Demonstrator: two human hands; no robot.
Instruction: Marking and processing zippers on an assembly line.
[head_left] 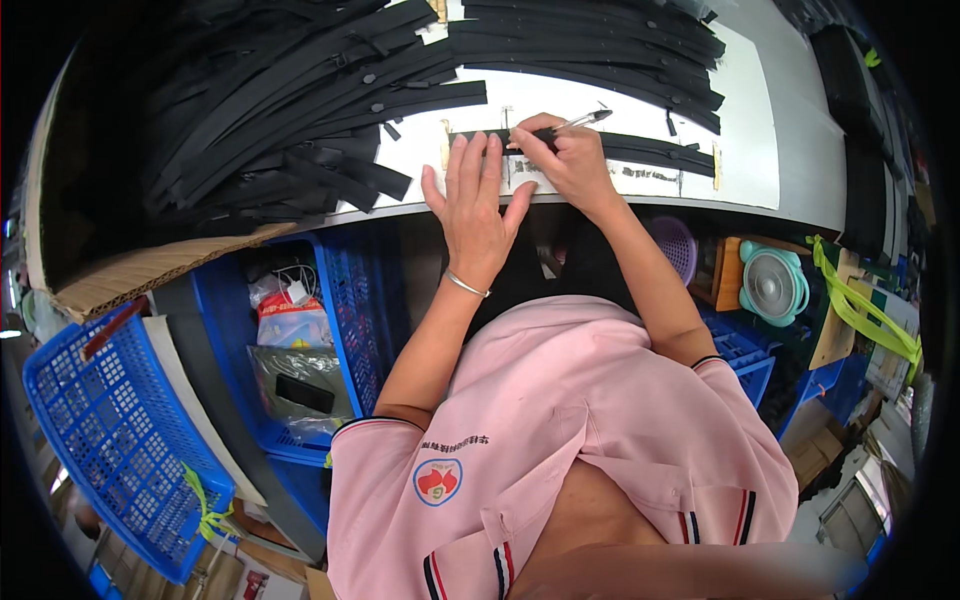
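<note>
A black zipper strip [645,150] lies lengthwise on a white marked board [560,95] at the front of the table. My left hand [472,215] is spread flat, its fingertips resting on the left part of that strip and the thumb pointing toward the right hand. Between the fingers of my right hand [575,172] is a pen [585,119], its clear barrel slanting up to the right. The pen's tip is hidden by my fingers, close above the strip. Dark handwritten marks show on the board below the strip.
Many black zippers [290,110] are heaped at the left, with another row [600,50] at the back. A cardboard edge [170,270] borders the table's left front. Below are blue baskets [110,420], a blue crate [345,330] holding bags and a phone, and a teal fan [775,283].
</note>
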